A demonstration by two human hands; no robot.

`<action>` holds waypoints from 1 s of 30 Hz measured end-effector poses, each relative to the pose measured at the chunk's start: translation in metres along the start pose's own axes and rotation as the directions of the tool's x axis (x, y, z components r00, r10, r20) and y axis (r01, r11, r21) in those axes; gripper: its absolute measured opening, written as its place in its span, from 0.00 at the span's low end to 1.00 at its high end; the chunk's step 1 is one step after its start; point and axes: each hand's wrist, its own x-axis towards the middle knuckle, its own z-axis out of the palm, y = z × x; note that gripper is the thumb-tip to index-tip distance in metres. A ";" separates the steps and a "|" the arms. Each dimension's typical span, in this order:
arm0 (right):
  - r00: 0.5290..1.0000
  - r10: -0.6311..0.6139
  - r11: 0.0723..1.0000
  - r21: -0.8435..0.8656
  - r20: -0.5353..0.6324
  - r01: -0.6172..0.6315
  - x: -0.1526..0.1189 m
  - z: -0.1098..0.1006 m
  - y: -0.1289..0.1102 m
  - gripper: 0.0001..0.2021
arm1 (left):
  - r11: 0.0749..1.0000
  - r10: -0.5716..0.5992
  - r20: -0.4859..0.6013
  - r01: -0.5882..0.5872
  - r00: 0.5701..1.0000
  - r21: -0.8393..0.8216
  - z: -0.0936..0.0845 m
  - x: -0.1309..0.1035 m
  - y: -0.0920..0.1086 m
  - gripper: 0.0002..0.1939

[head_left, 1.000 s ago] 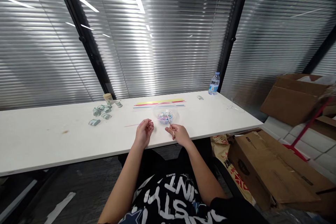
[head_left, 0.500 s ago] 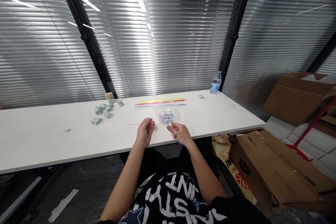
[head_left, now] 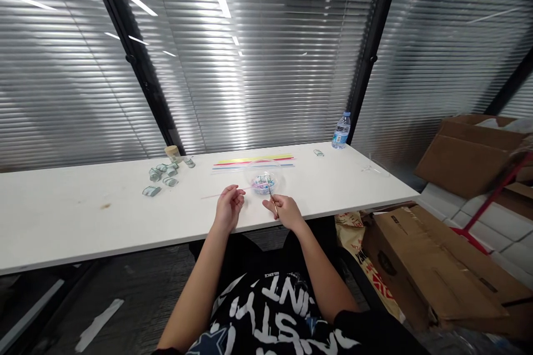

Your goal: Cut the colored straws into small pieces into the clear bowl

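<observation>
My left hand [head_left: 230, 205] pinches a thin pink strip [head_left: 209, 196] at the table's front edge. One end of the strip sticks out to the left, the other towards the bowl. In my right hand [head_left: 285, 212] is a slim pair of scissors [head_left: 272, 202] with coppery handles, its tip over the bowl. The clear round bowl [head_left: 276, 177] stands just beyond both hands. Small pink, purple and blue pieces [head_left: 261, 184] lie in it. Behind the bowl, long yellow, red and blue strips [head_left: 254, 161] are laid side by side.
Several small clear packets [head_left: 163, 171] and a jar with a tan lid [head_left: 171, 151] are at the left on the white table [head_left: 75, 216]. A water bottle [head_left: 341, 132] stands at the back right, near one packet [head_left: 318, 153]. Cardboard boxes [head_left: 437, 266] are right of the table.
The strip's right end has come slightly up and right, closer to the bowl. The scissors have shifted a little to the left. Both hands keep their grip.
</observation>
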 end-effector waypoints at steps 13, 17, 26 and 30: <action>1.000 -0.014 1.000 0.028 0.025 0.013 -0.002 -0.002 0.002 0.24 | 1.000 0.011 -0.007 -0.011 1.000 0.019 0.002 -0.001 -0.001 0.16; 0.999 -0.012 0.999 0.044 0.033 0.010 -0.003 -0.002 0.000 0.24 | 0.999 0.015 0.003 -0.015 1.000 0.038 0.002 -0.002 0.000 0.16; 0.999 0.002 0.999 0.051 0.037 -0.004 -0.006 -0.003 -0.003 0.24 | 0.998 0.016 -0.004 -0.015 1.000 0.068 0.004 -0.002 0.000 0.16; 0.999 0.004 0.999 0.049 0.033 -0.005 -0.006 -0.003 -0.003 0.24 | 0.996 0.018 0.011 -0.019 1.000 0.087 0.005 -0.003 0.000 0.16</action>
